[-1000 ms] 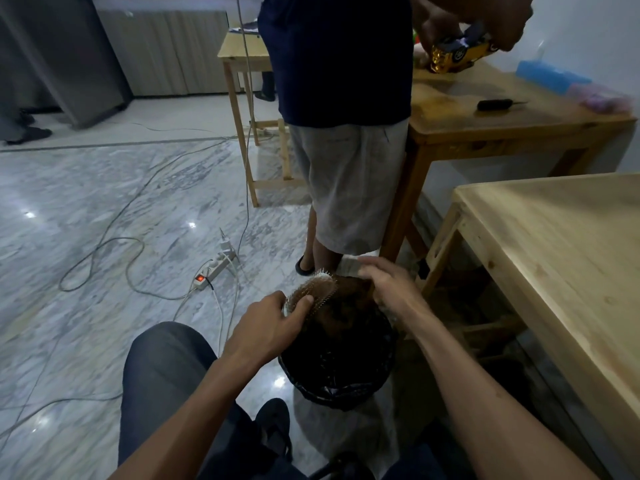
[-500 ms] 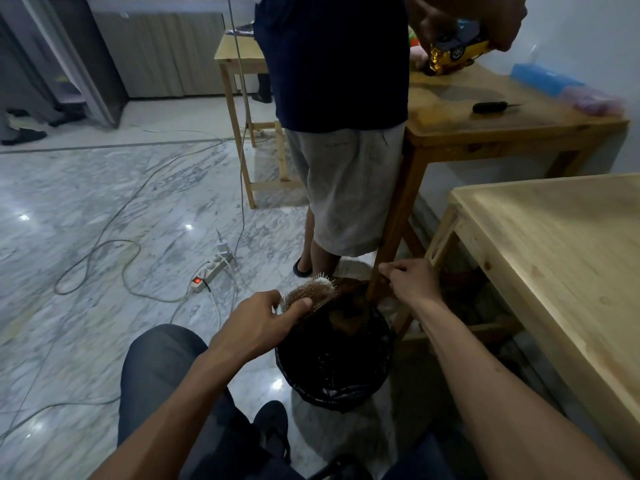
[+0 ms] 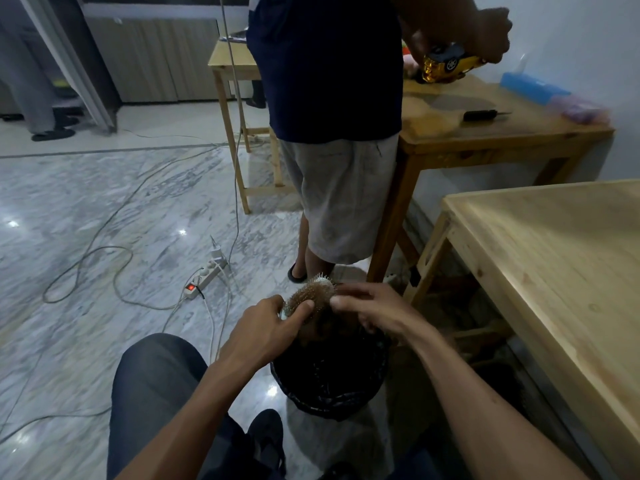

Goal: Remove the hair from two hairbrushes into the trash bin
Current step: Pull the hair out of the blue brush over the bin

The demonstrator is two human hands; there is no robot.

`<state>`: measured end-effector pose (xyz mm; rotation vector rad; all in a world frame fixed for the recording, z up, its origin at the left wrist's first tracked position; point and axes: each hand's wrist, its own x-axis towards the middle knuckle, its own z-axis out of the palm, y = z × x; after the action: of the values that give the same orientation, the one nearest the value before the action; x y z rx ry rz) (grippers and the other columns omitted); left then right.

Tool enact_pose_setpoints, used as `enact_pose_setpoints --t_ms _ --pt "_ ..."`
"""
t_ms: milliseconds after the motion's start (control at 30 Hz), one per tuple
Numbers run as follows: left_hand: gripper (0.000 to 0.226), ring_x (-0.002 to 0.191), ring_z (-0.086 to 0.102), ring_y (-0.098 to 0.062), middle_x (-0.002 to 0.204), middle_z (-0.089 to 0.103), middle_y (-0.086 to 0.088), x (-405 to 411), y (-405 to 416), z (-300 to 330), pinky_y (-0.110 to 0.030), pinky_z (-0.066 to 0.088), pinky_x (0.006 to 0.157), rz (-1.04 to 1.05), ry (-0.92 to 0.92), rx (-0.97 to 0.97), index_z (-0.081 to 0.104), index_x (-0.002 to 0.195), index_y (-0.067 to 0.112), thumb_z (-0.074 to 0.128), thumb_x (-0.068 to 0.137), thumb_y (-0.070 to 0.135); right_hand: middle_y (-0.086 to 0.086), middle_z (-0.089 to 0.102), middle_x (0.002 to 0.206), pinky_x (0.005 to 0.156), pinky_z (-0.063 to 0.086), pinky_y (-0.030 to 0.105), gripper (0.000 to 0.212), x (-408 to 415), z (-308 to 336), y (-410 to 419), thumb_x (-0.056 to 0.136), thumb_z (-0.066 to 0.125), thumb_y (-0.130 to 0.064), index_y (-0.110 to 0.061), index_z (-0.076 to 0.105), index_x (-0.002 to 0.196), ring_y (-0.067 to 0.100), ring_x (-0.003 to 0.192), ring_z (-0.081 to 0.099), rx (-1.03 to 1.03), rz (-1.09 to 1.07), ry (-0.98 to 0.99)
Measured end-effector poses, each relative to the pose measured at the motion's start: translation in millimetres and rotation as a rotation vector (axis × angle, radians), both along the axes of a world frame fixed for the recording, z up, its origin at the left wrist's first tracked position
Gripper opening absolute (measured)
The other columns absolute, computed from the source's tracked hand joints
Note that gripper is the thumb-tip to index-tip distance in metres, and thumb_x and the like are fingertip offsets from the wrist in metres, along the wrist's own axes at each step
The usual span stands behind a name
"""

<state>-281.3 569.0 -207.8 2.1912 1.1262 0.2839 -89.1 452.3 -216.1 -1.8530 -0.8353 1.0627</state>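
Note:
A pale hairbrush (image 3: 309, 295) matted with brown hair is held over the black trash bin (image 3: 330, 379) on the floor. My left hand (image 3: 263, 329) grips the brush at its lower end, thumb across the bristles. My right hand (image 3: 372, 310) is against the brush's right side, fingertips pinched into the brown hair (image 3: 325, 327) that hangs down into the bin. The brush handle is hidden inside my left hand. A second brush is not in view.
A person in grey shorts (image 3: 341, 192) stands just behind the bin, holding a yellow toy car (image 3: 448, 65) over a wooden table (image 3: 485, 133). Another wooden table (image 3: 554, 265) is at my right. A power strip (image 3: 204, 277) and cables lie on the marble floor to the left.
My right hand pulled away to the right with a tuft, then came back to the brush and pinches the hair again. The left hand kept hold of the brush.

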Motion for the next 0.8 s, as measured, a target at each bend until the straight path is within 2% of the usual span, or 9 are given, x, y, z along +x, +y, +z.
enact_pose_setpoints --t_ms 67,133,200,300,367,467,600,700,800 --pt "0.062 0.047 0.038 -0.013 0.052 0.034 0.004 -2.9 2.6 0.1 -0.031 0.027 0.051 0.015 -0.004 0.001 0.034 0.062 0.016 0.055 0.087 0.069 0.001 0.076 0.079 0.061 0.05 0.022 0.02 -0.9 -4.8 -0.8 0.089 0.077 -0.035 -0.021 0.079 0.104 0.005 0.06 0.06 -0.028 0.014 -0.112" --pt "0.065 0.045 0.037 -0.013 0.051 0.033 0.004 -9.3 7.4 -1.8 -0.031 0.03 0.052 0.023 0.022 -0.013 0.036 0.062 0.015 0.056 0.084 0.072 -0.001 0.071 0.074 0.057 0.049 0.015 0.015 2.8 -7.8 -3.6 0.095 0.073 -0.024 -0.013 0.08 0.101 0.002 0.057 0.057 0.009 -0.063 -0.136" --pt "0.066 0.04 0.036 -0.013 0.049 0.034 0.004 -15.6 11.8 -4.2 -0.033 0.034 0.051 0.023 0.032 -0.078 0.041 0.065 0.014 0.058 0.08 0.076 -0.002 0.069 0.07 0.056 0.048 0.014 0.011 7.3 -8.4 -5.1 0.095 0.072 -0.022 -0.016 0.08 0.101 0.004 0.059 0.058 0.044 -0.174 -0.149" --pt "0.067 0.037 0.036 -0.012 0.05 0.036 0.001 -16.1 16.3 -0.7 -0.034 0.035 0.049 0.004 0.017 -0.111 0.044 0.067 0.014 0.058 0.079 0.078 0.004 0.073 0.077 0.066 0.052 0.024 0.007 13.4 -17.9 -2.1 0.095 0.072 -0.024 -0.026 0.079 0.097 0.013 0.072 0.064 0.039 -0.321 -0.127" --pt "0.066 0.037 0.035 -0.013 0.052 0.037 -0.001 -15.5 19.6 4.3 -0.033 0.034 0.049 0.0 0.011 -0.092 0.045 0.068 0.013 0.058 0.08 0.077 0.008 0.073 0.081 0.071 0.052 0.03 0.01 18.7 -22.5 0.1 0.096 0.071 -0.019 -0.022 0.079 0.091 0.016 0.076 0.063 0.046 -0.446 -0.095" --pt "0.066 0.036 0.035 -0.013 0.053 0.039 -0.003 -22.2 27.2 9.6 -0.033 0.033 0.047 0.042 0.001 -0.063 0.045 0.069 0.012 0.058 0.081 0.076 0.004 0.066 0.084 0.068 0.047 0.029 0.017 30.5 -25.4 -5.1 0.098 0.066 -0.013 -0.005 0.077 0.108 0.014 0.075 0.059 -0.002 -0.629 0.019" --pt "0.068 0.042 0.038 -0.018 0.056 0.039 -0.006 -21.7 28.4 12.0 -0.035 0.034 0.049 0.085 -0.022 -0.046 0.044 0.073 0.012 0.054 0.081 0.078 0.009 0.069 0.105 0.067 0.052 0.023 0.019 22.4 -32.9 -6.5 0.101 0.061 -0.012 -0.006 0.072 0.116 0.013 0.083 0.063 -0.111 -0.464 0.04" --pt "0.067 0.041 0.04 -0.018 0.054 0.041 -0.005 -10.8 18.4 15.6 -0.034 0.033 0.048 0.062 0.012 -0.056 0.049 0.078 0.01 0.05 0.085 0.076 0.007 0.061 0.128 0.065 0.058 0.026 0.05 11.3 -28.1 0.2 0.096 0.058 -0.003 -0.018 0.056 0.144 0.018 0.096 0.068 -0.187 -0.284 0.114" --pt "0.074 0.048 0.049 -0.02 0.062 0.06 -0.015 -0.1 12.1 18.8 -0.032 0.036 0.049 0.02 0.049 -0.067 0.057 0.083 0.002 0.044 0.089 0.074 0.003 0.061 0.126 0.057 0.051 0.027 0.071 6.4 -12.6 2.5 0.086 0.061 -0.011 -0.031 0.044 0.152 0.017 0.083 0.067 -0.233 -0.111 0.02"
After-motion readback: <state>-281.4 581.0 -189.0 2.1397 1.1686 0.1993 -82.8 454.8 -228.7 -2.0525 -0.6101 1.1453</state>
